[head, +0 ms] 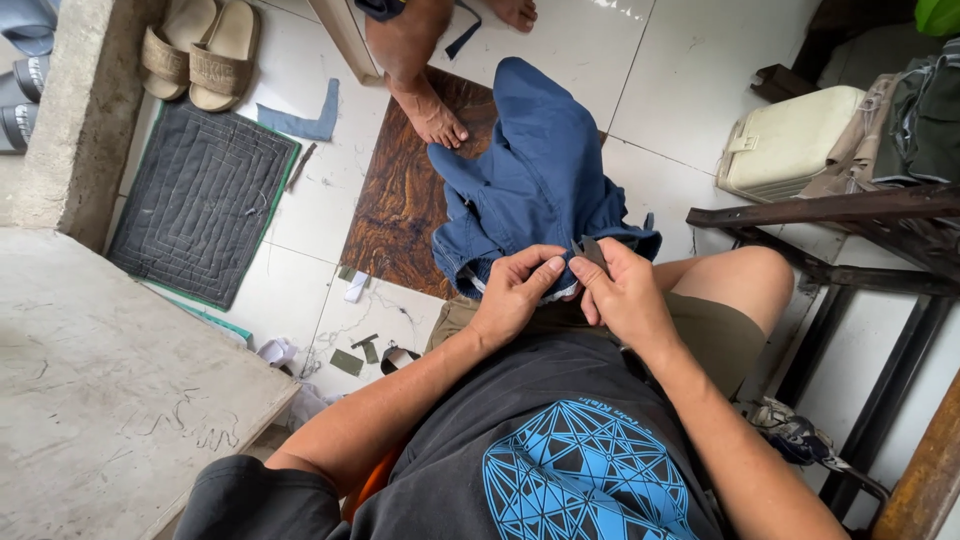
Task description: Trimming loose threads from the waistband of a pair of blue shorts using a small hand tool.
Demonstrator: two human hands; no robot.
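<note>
While both hands pinch its waistband, the blue garment (535,180) hangs forward beyond left hand (512,292) and right hand (625,295).

The cloth (535,170) is dark blue; the mat (200,200) is grey with square lines; the floor tile (405,200) is brown and swirly.

1. The garment (535,170) lies over the person's lap, running forward onto the floor.
2. Both hands meet at its near edge, left hand (512,292) just left of right hand (622,292).
3. A quilted mat (203,200) lies left; sandals (200,50) behind it.
4. Another person's foot (432,112) stands behind the garment.
5. A case (790,140) sits far right.
</note>
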